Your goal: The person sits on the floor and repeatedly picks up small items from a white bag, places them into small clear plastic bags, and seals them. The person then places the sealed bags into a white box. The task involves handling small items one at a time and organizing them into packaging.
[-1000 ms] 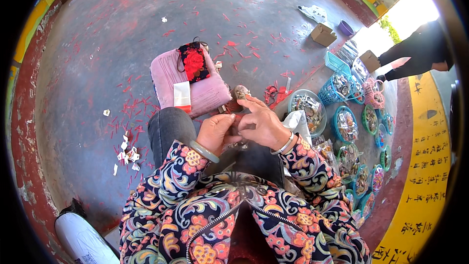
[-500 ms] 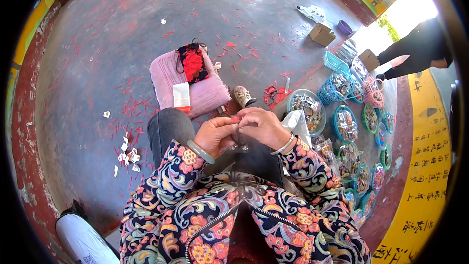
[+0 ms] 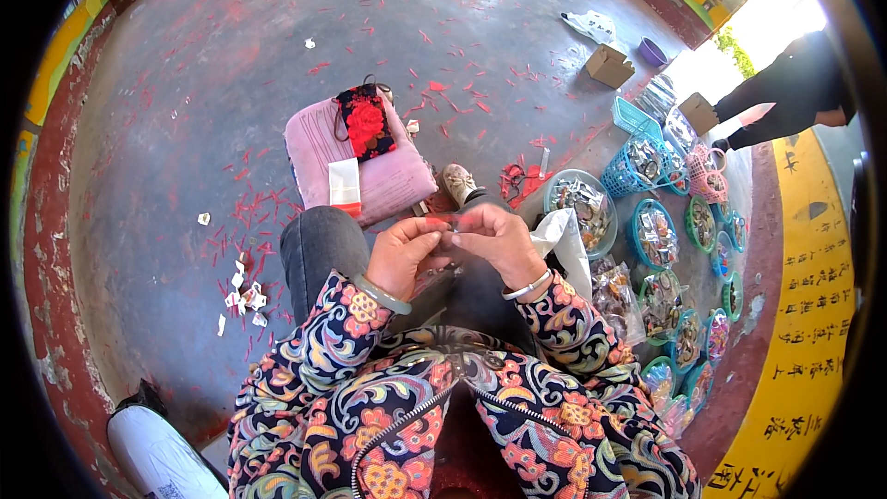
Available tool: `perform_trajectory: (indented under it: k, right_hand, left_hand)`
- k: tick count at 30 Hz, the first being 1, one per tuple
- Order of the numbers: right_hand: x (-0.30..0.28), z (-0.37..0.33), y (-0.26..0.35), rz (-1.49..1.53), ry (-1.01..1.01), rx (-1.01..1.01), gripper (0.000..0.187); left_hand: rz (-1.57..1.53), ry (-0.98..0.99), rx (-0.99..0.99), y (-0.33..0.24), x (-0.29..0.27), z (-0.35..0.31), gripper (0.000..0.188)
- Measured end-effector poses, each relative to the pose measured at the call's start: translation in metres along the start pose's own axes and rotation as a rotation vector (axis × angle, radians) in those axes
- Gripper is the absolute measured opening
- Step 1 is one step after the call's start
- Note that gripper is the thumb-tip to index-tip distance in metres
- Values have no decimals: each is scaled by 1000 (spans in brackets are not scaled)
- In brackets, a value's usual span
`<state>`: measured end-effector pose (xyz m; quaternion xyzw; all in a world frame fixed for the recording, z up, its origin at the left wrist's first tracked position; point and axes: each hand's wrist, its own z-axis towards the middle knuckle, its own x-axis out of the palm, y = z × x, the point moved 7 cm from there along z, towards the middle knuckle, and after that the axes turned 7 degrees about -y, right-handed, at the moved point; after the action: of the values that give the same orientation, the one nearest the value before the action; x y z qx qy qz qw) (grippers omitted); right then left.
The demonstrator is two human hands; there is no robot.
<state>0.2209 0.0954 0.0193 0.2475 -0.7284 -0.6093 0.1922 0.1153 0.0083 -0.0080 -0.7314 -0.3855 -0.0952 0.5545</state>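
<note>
In the head view, the left hand [image 3: 404, 254] and the right hand [image 3: 496, 246] meet in front of the lap, thumbs and fingers closed in a pinch on a small see-through plastic piece with a red strip [image 3: 442, 219]. It sits between the fingertips of both hands, above the knees; its lower part is too small and faint to make out. A pale green round bangle [image 3: 382, 296] circles the left wrist, a thin silver bangle [image 3: 528, 286] the right.

Beyond the left hand, on the grey floor [image 3: 203, 65], lies a padded pink fabric cushion [image 3: 393, 183]. On it rest a black cloth pouch with a red flower [image 3: 368, 125] and a flat whitish packet with a red band [image 3: 344, 183]. White paper scraps [image 3: 246, 298] lie to the left of the knees, and thin red slivers are strewn widely.

Just beside the right wrist is a crumpled white plastic bag [image 3: 560, 236]. Past it stands a round translucent basin [image 3: 605, 245] full of small packets, near a blue lattice basket [image 3: 619, 176] and a pink lattice basket [image 3: 710, 187]. Farther off are an open brown cardboard box [image 3: 610, 66] and a purple plastic basin [image 3: 653, 52]. At the upper right stands another person in dark clothing [image 3: 785, 83].
</note>
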Motion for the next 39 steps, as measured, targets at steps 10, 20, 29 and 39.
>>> perform_trajectory:
  k: [10, 20, 29, 39]
  right_hand:
    - [-2, -7, 1, 162, -29, 26, 7]
    - [-4, -3, 4, 45, 60, -27, 6]
    - [-1, -4, 8, -68, 120, -48, 4]
    - [-1, -5, 2, -11, 88, -37, 4]
  left_hand:
    - [35, 43, 34, 2, 5, 0, 18]
    - [85, 115, -45, -2, 5, 3, 14]
    - [45, 68, -110, 2, -1, 6, 16]
    - [-39, 54, -136, 4, 0, 4, 15]
